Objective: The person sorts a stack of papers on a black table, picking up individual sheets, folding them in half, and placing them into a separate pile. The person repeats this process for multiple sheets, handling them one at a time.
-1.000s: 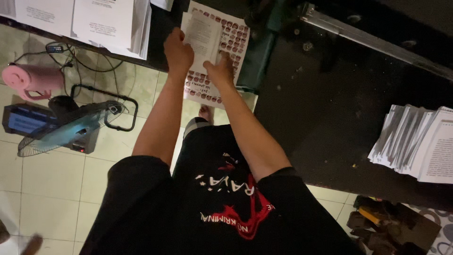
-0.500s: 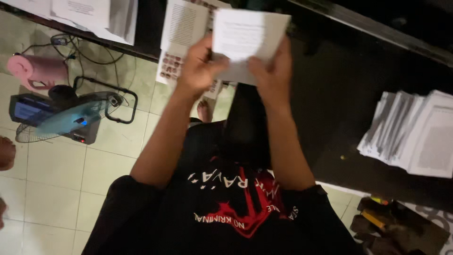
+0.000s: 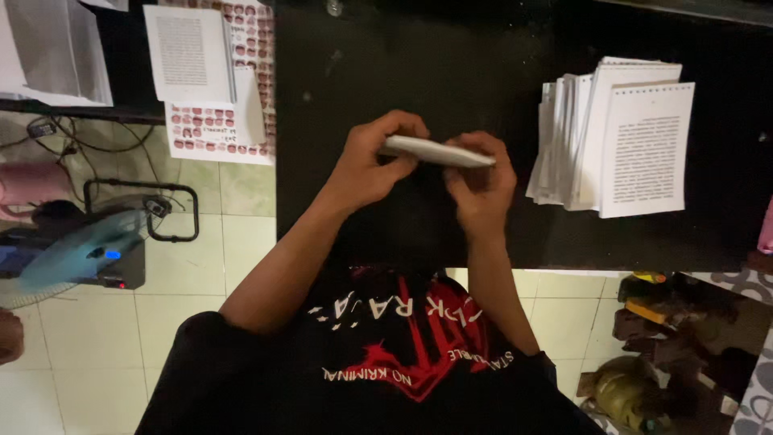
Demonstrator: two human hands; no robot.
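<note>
Both of my hands hold a thin bundle of white printed sheets [image 3: 439,151] edge-on above the black table [image 3: 403,72]. My left hand [image 3: 372,161] grips its left end with fingers curled over the top. My right hand [image 3: 481,184] pinches the right end from below. To the right on the table lies a fanned stack of printed, punched pages [image 3: 620,141]. At the far left another printed booklet [image 3: 187,55] rests on a sheet of small red-and-white stickers [image 3: 221,133].
On the tiled floor at left stand a small electric fan [image 3: 76,250], tangled cables [image 3: 88,137] and a pink object [image 3: 32,181]. Cluttered tools and bags [image 3: 668,346] sit at lower right. More white papers [image 3: 48,48] lie at upper left.
My hands lifted the sheets from the sticker sheet at left, carried them right over the black table, and now hold them flat and edge-on. The view shifted right.
</note>
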